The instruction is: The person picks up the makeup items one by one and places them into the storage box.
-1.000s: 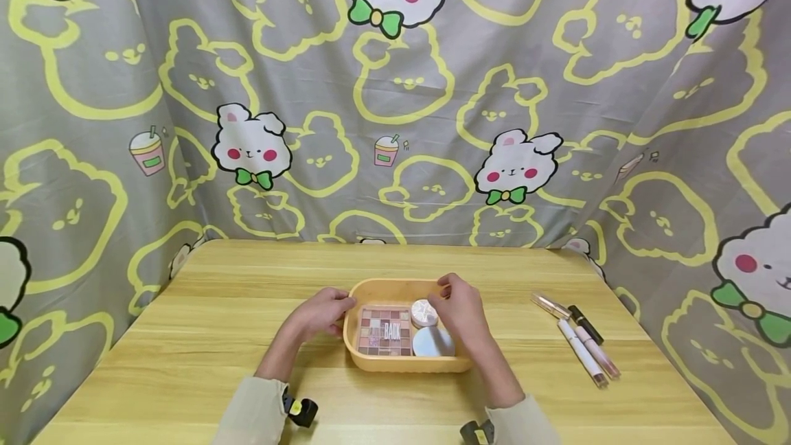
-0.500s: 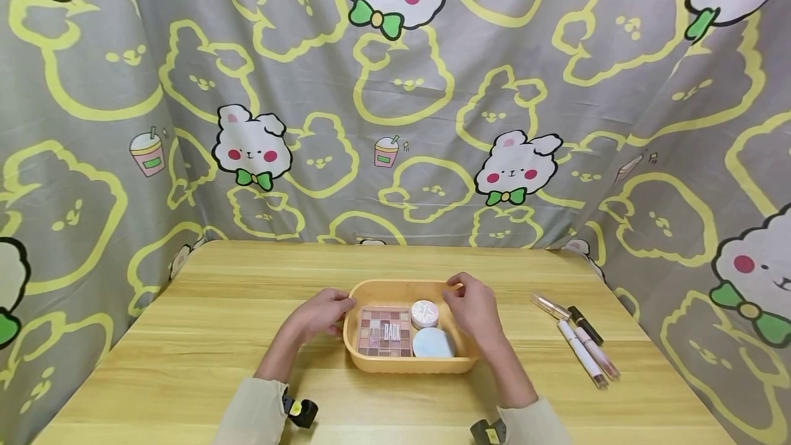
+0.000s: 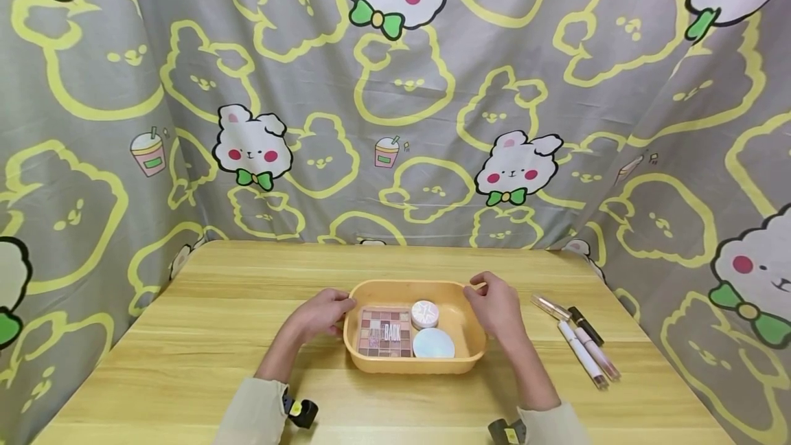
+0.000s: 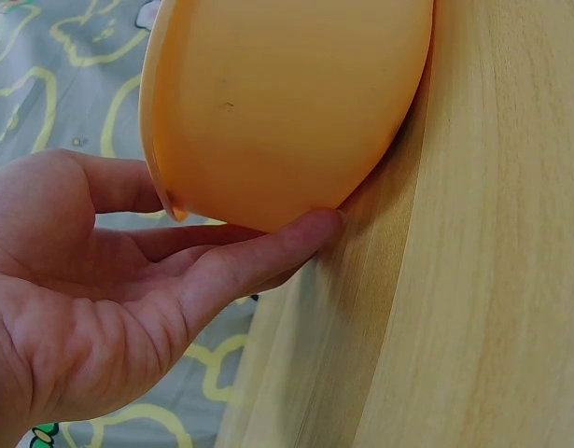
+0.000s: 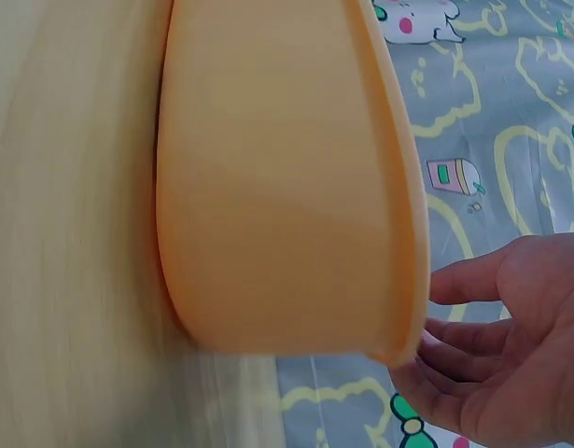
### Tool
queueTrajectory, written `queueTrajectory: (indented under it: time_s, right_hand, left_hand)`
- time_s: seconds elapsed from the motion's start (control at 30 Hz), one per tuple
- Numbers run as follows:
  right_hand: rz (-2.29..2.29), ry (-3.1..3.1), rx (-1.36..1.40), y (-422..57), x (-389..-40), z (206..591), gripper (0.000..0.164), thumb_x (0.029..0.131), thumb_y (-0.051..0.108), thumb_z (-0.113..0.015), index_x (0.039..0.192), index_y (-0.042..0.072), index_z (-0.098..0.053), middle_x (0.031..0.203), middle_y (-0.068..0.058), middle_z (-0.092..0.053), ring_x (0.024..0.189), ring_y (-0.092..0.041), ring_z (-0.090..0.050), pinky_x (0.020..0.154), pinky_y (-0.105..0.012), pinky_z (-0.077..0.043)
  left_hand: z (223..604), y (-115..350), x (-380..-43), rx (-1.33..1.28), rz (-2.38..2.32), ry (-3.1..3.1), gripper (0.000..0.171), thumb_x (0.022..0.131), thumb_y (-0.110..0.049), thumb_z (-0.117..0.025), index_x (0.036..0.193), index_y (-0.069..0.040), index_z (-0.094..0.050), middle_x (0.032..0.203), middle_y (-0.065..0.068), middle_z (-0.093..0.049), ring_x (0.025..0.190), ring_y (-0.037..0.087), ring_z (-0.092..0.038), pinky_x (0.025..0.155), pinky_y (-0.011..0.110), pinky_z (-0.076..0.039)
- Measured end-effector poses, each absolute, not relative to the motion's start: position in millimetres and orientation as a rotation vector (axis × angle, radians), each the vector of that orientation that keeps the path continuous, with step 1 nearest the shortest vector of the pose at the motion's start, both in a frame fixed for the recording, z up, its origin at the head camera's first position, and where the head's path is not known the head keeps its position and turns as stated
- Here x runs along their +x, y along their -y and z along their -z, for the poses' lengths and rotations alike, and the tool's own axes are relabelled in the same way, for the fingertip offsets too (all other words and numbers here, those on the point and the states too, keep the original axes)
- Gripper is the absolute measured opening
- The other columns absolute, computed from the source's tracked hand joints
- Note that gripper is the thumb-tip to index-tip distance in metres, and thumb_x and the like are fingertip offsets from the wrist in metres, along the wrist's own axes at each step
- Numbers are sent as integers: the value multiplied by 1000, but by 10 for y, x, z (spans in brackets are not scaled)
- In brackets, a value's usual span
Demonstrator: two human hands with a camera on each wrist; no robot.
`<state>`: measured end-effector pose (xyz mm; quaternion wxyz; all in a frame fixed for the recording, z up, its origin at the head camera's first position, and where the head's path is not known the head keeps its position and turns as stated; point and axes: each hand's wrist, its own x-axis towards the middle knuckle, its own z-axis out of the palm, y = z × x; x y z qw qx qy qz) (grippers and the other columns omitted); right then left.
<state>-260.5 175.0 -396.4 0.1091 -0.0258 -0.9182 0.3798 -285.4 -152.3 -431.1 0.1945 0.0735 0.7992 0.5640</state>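
A yellow-orange plastic storage tray point(image 3: 414, 365) sits on the table in the head view. In it lie an eyeshadow palette point(image 3: 384, 332), a small round white case with a star pattern point(image 3: 424, 312) and a pale round compact point(image 3: 434, 343). My left hand point(image 3: 321, 311) holds the tray's left end, thumb at the rim and fingers point(image 4: 268, 254) against the outer wall in the left wrist view. At the right end, my right hand point(image 3: 497, 304) has its fingertips right at the rim, thumb apart from the fingers in the right wrist view, nothing held.
On the wooden table point(image 3: 247, 280) right of the tray lie a clear tube point(image 3: 550, 306), a black tube point(image 3: 585, 324), a white pen-like tube point(image 3: 582, 353) and a pinkish tube point(image 3: 597, 353). Patterned grey cloth point(image 3: 420, 88) encloses the back and sides.
My right hand has moved right, from over the tray's inside to its right end, uncovering that end and the pale compact. My left hand and the tray have stayed in place.
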Motion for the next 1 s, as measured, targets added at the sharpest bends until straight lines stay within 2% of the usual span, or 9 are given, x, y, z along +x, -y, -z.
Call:
queueTrajectory:
  time_s: [0.5,1.0]
  right_hand:
    - [-1066,2798,-153,-2234,-2563,3959,38,99,25,-60,121,-6,-62,107,-25,-69,86,-30,-68,65,-37,-55]
    - [-956,2903,-214,-2936,-2494,3916,55,103,37,-52,129,-12,-54,116,-33,-66,95,-40,-66,76,-49,-54]
  left_hand:
    - [4310,1512,-2850,191,-1581,-2250,37,107,-18,-43,124,10,-60,97,15,-62,85,19,-62,69,33,-59]
    - [4321,1511,-2857,180,-1580,-2254,37,107,-18,-43,126,9,-59,100,15,-62,89,19,-62,72,35,-60]
